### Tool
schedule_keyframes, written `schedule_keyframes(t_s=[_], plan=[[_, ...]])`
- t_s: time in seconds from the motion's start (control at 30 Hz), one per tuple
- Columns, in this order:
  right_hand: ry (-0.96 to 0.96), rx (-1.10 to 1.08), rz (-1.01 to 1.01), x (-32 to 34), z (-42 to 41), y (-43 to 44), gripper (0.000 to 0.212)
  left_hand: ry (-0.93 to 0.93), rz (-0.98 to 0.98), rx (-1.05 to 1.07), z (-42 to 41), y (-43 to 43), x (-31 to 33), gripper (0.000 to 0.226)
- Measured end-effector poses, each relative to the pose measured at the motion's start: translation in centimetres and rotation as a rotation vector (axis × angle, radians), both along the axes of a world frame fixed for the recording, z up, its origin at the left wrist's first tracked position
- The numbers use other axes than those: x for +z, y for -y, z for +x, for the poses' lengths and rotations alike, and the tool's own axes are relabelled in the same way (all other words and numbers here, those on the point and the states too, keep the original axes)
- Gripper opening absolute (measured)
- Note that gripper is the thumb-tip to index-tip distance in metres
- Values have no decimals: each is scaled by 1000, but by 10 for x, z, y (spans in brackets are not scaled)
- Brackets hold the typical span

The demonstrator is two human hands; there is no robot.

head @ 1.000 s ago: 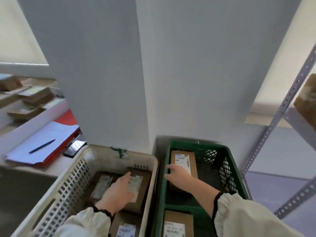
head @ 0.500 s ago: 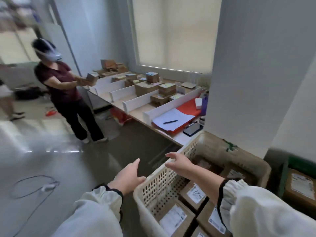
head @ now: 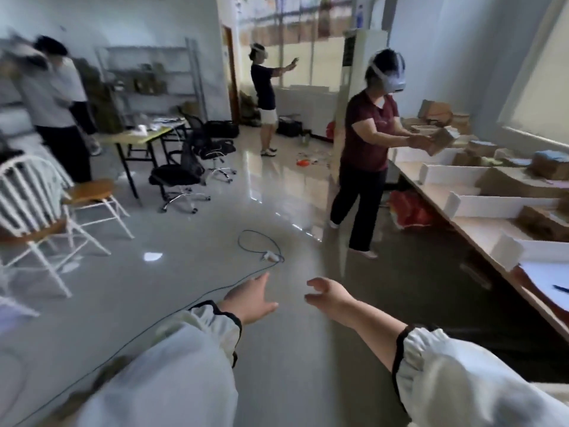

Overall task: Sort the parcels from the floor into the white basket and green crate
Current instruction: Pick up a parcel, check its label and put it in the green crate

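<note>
Both hands were empty: the left hand [head: 251, 298] spread flat, the right hand [head: 328, 295] loosely curled, over bare grey glossy floor [head: 277, 380]. No parcels, basket or crate were in view; progress could not be judged.

My arms are in loose white fabric sleeves [head: 172, 374] with gathered black-trimmed elastic cuffs [head: 400, 349], bare left hand [head: 251, 298] and right hand [head: 329, 295] sticking out.

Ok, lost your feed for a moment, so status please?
Left hand open, right hand open, both empty. No parcels or bins in view. Cable on floor ahead.
</note>
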State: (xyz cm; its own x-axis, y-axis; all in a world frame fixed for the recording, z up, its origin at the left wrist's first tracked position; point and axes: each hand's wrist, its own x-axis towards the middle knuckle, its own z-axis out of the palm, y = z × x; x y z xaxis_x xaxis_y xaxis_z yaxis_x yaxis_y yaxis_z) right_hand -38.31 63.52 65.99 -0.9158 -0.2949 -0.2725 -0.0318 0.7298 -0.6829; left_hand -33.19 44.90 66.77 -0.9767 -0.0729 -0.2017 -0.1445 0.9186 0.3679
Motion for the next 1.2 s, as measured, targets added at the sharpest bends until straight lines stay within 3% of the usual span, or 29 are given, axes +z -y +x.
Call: schedule_keyframes(t_s=[0.23, 0.43, 0.6, 0.77, 0.97, 1.2], plan=[[72, 382, 48, -37, -30, 159, 47, 93, 16, 430, 51, 134, -23, 72], [244, 563, 68, -71, -8, 279, 41, 147, 82, 718, 129, 197, -65, 51], [309, 734, 157, -116, 25, 360, 41, 260, 181, 885, 181, 242, -108, 60], [354, 829, 243, -162, 37, 441, 45, 320, 232, 987, 199, 311, -149, 71], [419, 761, 308, -238, 17, 548, 41, 410, 201, 985, 171, 421, -220, 62], [455, 728, 263, -391, -57, 635, 27, 376, 240, 950, 76, 524, -381, 52]])
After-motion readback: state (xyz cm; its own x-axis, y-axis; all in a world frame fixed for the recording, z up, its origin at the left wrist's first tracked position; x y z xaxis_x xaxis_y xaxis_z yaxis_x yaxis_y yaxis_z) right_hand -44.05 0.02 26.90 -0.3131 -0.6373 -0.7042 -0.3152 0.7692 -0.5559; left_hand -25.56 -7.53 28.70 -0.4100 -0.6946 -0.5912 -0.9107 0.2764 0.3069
